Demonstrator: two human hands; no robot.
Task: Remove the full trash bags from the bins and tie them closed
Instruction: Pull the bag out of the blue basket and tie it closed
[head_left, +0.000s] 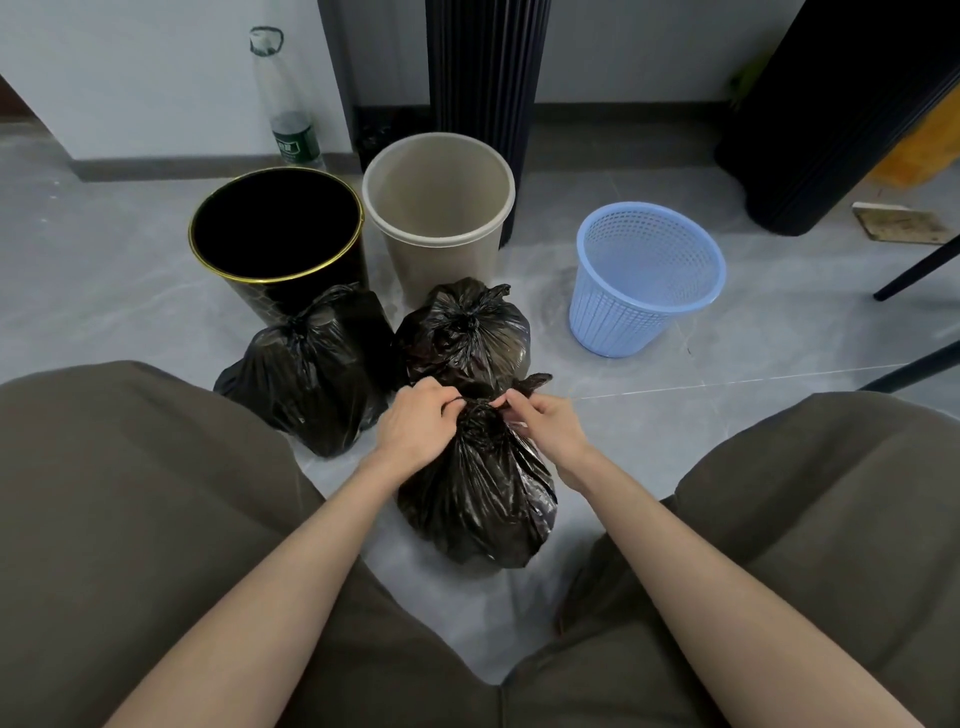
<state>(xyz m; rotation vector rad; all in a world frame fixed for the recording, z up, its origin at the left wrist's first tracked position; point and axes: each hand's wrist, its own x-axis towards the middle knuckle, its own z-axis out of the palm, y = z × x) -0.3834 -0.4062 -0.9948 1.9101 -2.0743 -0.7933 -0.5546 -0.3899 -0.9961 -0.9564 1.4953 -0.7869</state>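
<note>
1. A grey tiled floor (649, 426) is seen under everything; all the bins and bags are stood on it.
2. Two knees in brown trousers (130, 493) are spread at 8 and 4 o'clock, with the near bag set between them.
3. A dark ribbed column (483, 93) is seen at 12 o'clock, against the wall and behind the beige bin.
4. A black bin with a gold rim (249, 296) is stood upright at 10 o'clock, with no bag inside.
5. A beige bin (441, 260) is stood just beside it at 12 o'clock, also unlined.
6. A blue mesh basket (623, 312) is stood apart at 2 o'clock, tilted slightly, with no bag in it.
7. A near black trash bag (483, 499) is placed at the centre, its neck gathered at the top.
8. A left tied bag (306, 379) is leaned against the black bin; a middle tied bag (462, 338) is set in front of the beige bin, touching the near bag.
9. The gathered neck is pinched by the left hand (415, 426), its grip closed on a strand of plastic.
10. The other strand is pinched by the right hand (545, 421), its grip likewise closed; whether the knot is finished cannot be told.
11. A clear plastic bottle (291, 119) is stood at 11 o'clock by the wall.
</note>
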